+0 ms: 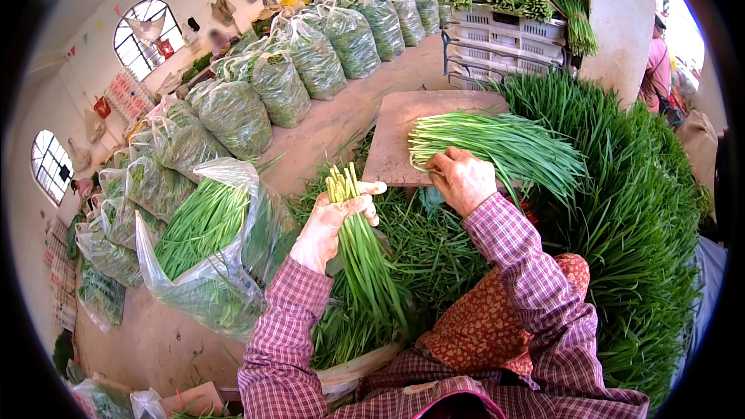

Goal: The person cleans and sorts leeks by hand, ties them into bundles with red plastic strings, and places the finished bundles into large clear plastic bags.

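Left hand (337, 217) grips a garlic-chive bunch (366, 256); nearer the crosswise chive pile (489, 136), the right hand (464, 180) curls, its hold unclear.

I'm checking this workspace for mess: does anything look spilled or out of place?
Loose green leaves lie in a messy tangle below the brown board, which looks untidy against the neatly aligned stalks on top. Nothing looks clearly damaged.
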{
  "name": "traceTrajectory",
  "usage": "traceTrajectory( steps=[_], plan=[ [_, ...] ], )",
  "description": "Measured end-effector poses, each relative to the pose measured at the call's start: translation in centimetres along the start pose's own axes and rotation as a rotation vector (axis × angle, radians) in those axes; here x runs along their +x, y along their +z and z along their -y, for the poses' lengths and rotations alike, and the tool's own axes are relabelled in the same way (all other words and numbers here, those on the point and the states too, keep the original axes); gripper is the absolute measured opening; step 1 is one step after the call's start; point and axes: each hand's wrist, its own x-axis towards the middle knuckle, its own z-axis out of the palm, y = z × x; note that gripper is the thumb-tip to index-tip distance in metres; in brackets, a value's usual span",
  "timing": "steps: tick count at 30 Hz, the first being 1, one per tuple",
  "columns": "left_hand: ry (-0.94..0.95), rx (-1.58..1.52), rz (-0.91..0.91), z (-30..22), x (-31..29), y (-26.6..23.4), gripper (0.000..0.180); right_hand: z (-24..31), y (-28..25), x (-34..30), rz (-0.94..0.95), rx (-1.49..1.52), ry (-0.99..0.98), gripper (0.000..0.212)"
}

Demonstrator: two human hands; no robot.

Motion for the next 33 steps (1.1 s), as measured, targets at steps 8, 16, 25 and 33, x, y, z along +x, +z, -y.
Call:
traceTrajectory(
  steps=[8, 16, 25, 33],
  plan=[
    [0.02, -0.177, -0.113, -0.5, 0.9, 1.0, 0.03, 3.6, 0.5, -1.1, 0.119, 0.603, -0.012, 0.077],
    [0.265, -0.585, -0.106, -0.9, 1.8, 0.0, 0.034, 7.3, 4.1, -3.3, 0.111, 0.554, 0.065, 0.099],
    [0.131, -0.495, 0.048, -0.1, 0.9, -2.3, 0.064, 1.9, 3.8, -2.4, -0.006, 0.232, 0.024, 0.063],
    [-0.051, 0.162, -0.172, 0.0, 0.0, -1.5, 0.036, 1.7, 1.4, -1.8, 0.093, 0.073, -0.02, 0.064]
  ],
)
